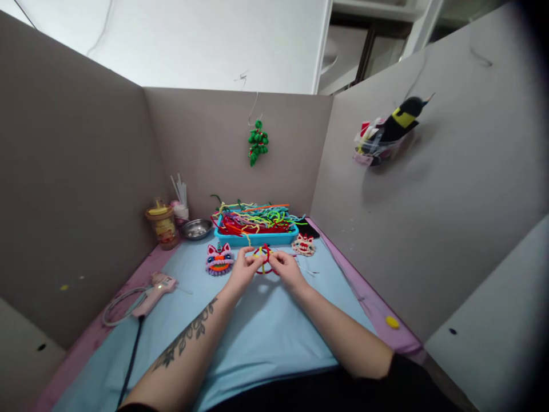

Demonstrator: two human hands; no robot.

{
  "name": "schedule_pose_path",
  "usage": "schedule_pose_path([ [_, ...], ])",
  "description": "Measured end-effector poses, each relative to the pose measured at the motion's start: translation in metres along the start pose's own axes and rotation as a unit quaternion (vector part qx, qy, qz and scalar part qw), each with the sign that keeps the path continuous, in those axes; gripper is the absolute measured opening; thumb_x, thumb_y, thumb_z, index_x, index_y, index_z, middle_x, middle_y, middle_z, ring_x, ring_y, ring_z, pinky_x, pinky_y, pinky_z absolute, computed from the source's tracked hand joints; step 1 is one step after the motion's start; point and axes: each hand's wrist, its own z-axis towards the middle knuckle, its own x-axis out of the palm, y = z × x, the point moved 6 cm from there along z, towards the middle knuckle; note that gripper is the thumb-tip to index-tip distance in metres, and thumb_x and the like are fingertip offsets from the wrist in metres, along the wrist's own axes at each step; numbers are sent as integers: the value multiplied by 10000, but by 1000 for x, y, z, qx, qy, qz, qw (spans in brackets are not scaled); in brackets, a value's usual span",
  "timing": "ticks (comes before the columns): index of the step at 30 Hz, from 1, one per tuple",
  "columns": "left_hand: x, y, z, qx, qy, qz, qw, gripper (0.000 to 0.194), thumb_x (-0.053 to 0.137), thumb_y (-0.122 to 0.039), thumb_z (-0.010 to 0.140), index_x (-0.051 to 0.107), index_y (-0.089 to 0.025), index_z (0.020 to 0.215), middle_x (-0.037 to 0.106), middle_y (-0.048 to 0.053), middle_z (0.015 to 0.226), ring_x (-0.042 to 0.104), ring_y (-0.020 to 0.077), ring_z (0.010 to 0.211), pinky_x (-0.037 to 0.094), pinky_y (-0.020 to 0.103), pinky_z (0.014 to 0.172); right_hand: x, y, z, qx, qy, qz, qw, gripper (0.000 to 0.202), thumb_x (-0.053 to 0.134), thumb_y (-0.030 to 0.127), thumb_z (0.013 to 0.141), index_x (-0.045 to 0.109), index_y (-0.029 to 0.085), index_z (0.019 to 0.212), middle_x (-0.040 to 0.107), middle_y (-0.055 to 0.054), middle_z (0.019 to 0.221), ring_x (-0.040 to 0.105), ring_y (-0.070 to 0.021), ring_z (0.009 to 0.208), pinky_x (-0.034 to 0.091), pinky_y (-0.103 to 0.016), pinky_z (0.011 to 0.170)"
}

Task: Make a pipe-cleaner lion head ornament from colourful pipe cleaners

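Between my two hands is a small round frame of red and yellow pipe cleaners (264, 269), held just above the blue cloth. My left hand (246, 268) pinches its left side with thumb and fingers. On the right side, my right hand (286, 269) grips it the same way, fingertips close to the left thumb. A purple and orange lion-head piece (218, 260) lies to the left of my left hand. Beyond my right hand lies a cream and red lion-head piece (303, 245).
A blue tray (257, 239) heaped with coloured pipe cleaners stands behind my hands. At left are a pink glue gun (156, 292) with its cord, a metal bowl (196, 229) and a lidded cup (163, 229). Grey panels enclose three sides; a pouch of tools (377, 146) hangs right.
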Motion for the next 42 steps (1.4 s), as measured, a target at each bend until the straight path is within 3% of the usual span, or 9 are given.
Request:
schedule_pose_path([
  [6, -6, 4, 3, -34, -27, -46, 998, 611, 752, -372, 586, 437, -157, 1063, 675, 30, 725, 638, 169, 694, 443, 292, 702, -10, 9, -1, -68, -57, -78, 993, 139, 589, 325, 720, 625, 198, 676, 551, -35, 797, 532, -187, 811, 426, -312, 766],
  [12, -2, 2, 1, -21, -3, -68, 997, 572, 749, -351, 611, 438, -180, 1060, 690, 36, 779, 643, 166, 747, 447, 292, 738, -9, 6, -2, -73, -51, -123, 988, 88, 589, 279, 706, 630, 210, 670, 521, -62, 1028, 484, -213, 1066, 343, -357, 965],
  [19, 1, 0, 0, -4, 13, -43, 999, 400, 744, -353, 627, 537, -155, 906, 670, 21, 680, 617, 136, 649, 438, 252, 654, -5, 8, -2, -54, -17, -74, 996, 140, 585, 295, 721, 595, 200, 618, 511, -72, 1064, 467, -219, 1107, 328, -351, 977],
  [34, 5, -3, -2, 9, 34, -30, 999, 428, 734, -336, 642, 465, -175, 933, 644, -24, 616, 595, 112, 576, 420, 225, 604, 0, 6, -3, -38, -5, -29, 999, 213, 556, 336, 747, 561, 187, 595, 538, -80, 1074, 466, -223, 1122, 332, -338, 957],
  [42, -4, -6, 0, 2, -28, -27, 999, 501, 760, -357, 601, 462, -175, 960, 659, -1, 666, 616, 138, 638, 431, 249, 639, -2, 3, 0, -36, -13, -22, 999, 171, 590, 354, 737, 615, 193, 686, 498, -95, 1131, 471, -227, 1122, 376, -344, 924],
])
